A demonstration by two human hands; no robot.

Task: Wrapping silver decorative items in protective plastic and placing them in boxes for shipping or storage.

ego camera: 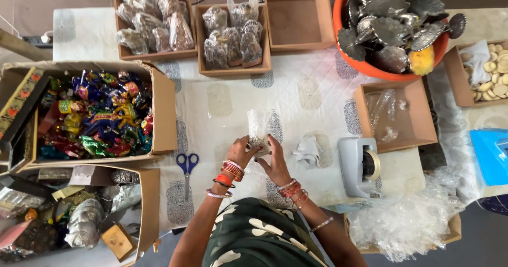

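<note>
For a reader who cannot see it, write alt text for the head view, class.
A person's left hand and right hand hold a small clear plastic packet over a white quilted cloth. Around it lie blue-handled scissors, a tape dispenser, cardboard boxes of filled packets and an orange tub of metal pieces.

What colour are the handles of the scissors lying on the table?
Blue; the scissors lie left of the left hand, seen clearly in the head view.

Work surface: a table (317,95) covered by a white quilted cloth (233,103) printed with grey motifs. The cloth reaches the table's far edge. Beyond the far-left corner lies a brownish tiled floor (32,2). Dark floor (479,235) shows past the near-right corner. Lighting is even and diffuse.
</note>
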